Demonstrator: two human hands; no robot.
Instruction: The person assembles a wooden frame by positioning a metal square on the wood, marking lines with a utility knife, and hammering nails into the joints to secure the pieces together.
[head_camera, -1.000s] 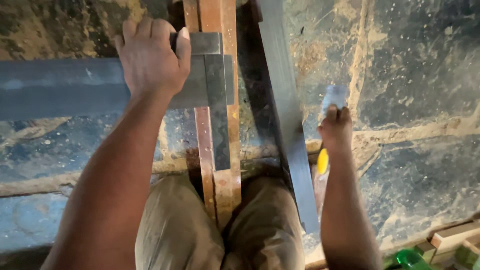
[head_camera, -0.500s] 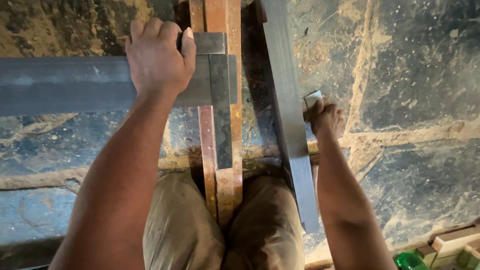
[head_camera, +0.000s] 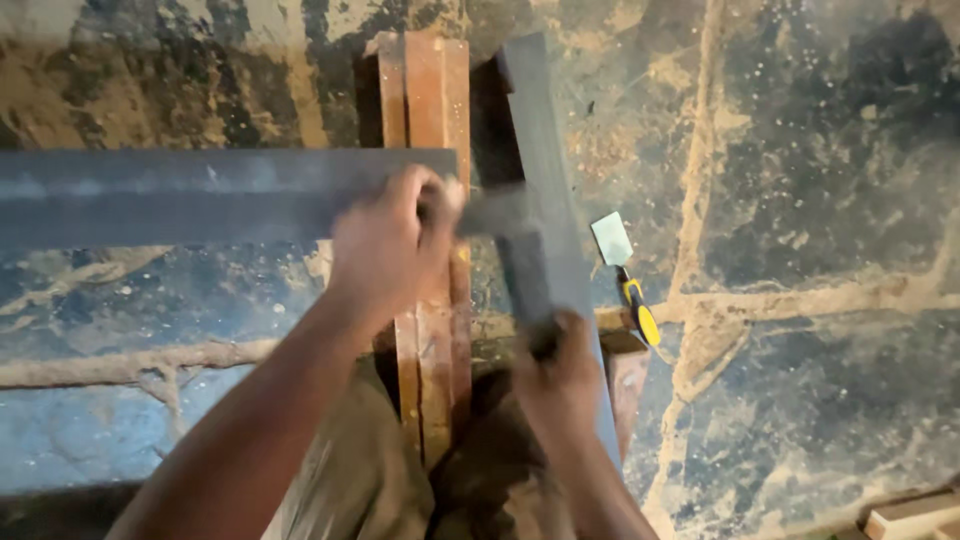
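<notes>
The right hand is clamped on a grey square's lower leg, the left hand on its top arm, over the wooden strips. It looks stiff, light, best gripped by its legs. A scraper lies beside.

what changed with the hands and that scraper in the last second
The right hand let go of the yellow-handled scraper, which now lies on the floor, and took hold of the metal square. The left hand slid right along the grey bar. The wooden strips stayed put.
</notes>
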